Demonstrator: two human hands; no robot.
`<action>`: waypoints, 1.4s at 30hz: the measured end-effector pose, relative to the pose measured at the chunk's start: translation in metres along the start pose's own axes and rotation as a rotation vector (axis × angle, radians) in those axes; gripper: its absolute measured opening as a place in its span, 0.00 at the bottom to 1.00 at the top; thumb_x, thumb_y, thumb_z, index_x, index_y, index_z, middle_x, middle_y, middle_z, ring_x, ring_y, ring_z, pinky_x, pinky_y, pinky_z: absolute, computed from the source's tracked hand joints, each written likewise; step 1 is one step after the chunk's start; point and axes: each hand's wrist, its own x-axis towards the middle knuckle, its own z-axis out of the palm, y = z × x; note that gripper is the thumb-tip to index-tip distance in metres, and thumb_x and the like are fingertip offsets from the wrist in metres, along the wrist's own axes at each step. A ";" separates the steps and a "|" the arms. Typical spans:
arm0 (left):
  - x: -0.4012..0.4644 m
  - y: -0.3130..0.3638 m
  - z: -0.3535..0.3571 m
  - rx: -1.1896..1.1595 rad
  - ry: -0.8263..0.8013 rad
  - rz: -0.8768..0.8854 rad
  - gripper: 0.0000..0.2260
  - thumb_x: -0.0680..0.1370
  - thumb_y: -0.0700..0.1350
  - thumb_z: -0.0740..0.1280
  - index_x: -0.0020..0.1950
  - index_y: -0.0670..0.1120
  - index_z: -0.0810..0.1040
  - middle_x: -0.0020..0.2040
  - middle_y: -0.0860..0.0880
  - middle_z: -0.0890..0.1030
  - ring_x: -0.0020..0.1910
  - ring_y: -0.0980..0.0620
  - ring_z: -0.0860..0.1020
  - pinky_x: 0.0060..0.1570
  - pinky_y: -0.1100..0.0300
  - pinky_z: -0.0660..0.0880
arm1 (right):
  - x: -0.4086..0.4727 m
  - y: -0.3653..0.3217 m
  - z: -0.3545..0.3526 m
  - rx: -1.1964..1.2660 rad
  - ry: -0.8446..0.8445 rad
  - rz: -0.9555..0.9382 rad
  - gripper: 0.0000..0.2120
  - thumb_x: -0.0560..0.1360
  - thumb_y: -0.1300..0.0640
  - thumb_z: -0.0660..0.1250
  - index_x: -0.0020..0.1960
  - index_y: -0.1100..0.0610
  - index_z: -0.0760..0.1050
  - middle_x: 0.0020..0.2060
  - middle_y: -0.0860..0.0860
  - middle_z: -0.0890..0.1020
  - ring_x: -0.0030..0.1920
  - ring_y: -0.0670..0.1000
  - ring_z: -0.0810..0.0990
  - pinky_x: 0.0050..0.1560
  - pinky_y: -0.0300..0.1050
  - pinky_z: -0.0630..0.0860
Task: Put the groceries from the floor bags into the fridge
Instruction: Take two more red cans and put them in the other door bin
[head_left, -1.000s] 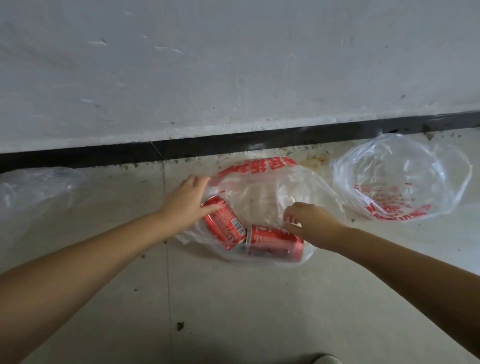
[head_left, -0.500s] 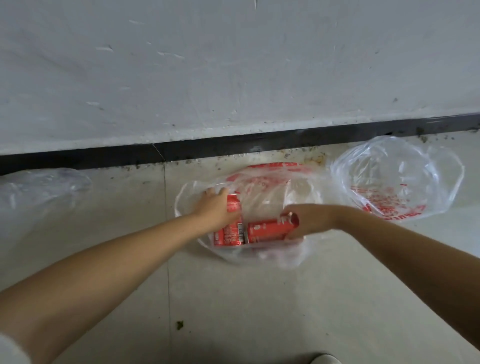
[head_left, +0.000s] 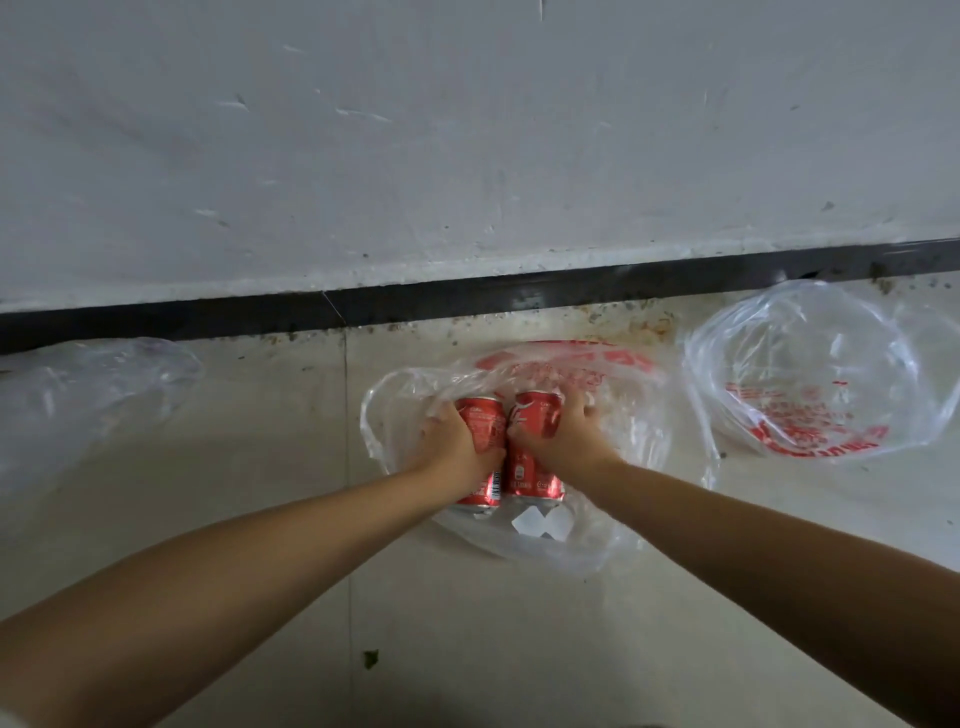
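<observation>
Head view: two bare forearms reach forward from the lower corners over a pale tiled floor (head_left: 467, 649). The left hand (head_left: 453, 441) has its fingers wrapped around a red can (head_left: 480, 423), and the right hand (head_left: 558, 436) has its fingers wrapped around a second red can (head_left: 530, 415). The two cans stand side by side and touch each other, inside an open clear bag (head_left: 623, 467) with red print that lies on the floor. Well apart to the left lies another clear bag (head_left: 78, 405), crumpled. Just beside the middle bag on the right sits a third clear bag (head_left: 821, 374) with red lettering, its mouth open. Behind all three runs a black baseboard (head_left: 467, 299) under a scuffed white wall (head_left: 467, 130).
</observation>
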 end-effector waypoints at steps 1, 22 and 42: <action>0.002 0.002 0.004 -0.062 -0.014 -0.050 0.39 0.68 0.52 0.75 0.70 0.42 0.57 0.63 0.43 0.72 0.59 0.43 0.75 0.60 0.46 0.74 | -0.003 0.005 0.005 0.006 -0.009 0.057 0.40 0.69 0.47 0.73 0.73 0.51 0.54 0.65 0.57 0.68 0.62 0.58 0.73 0.61 0.59 0.74; -0.218 0.123 -0.127 -0.421 0.088 0.079 0.38 0.65 0.39 0.77 0.69 0.48 0.61 0.63 0.46 0.72 0.58 0.49 0.76 0.55 0.56 0.77 | -0.203 -0.109 -0.148 0.133 0.004 0.017 0.36 0.66 0.54 0.76 0.68 0.55 0.62 0.61 0.55 0.74 0.58 0.54 0.77 0.55 0.47 0.77; -0.532 0.410 -0.292 -0.092 -0.194 0.688 0.34 0.64 0.46 0.76 0.65 0.51 0.63 0.59 0.48 0.73 0.57 0.50 0.76 0.59 0.51 0.75 | -0.607 -0.200 -0.417 0.449 0.590 0.011 0.36 0.65 0.55 0.76 0.68 0.55 0.62 0.60 0.54 0.73 0.57 0.53 0.76 0.53 0.48 0.78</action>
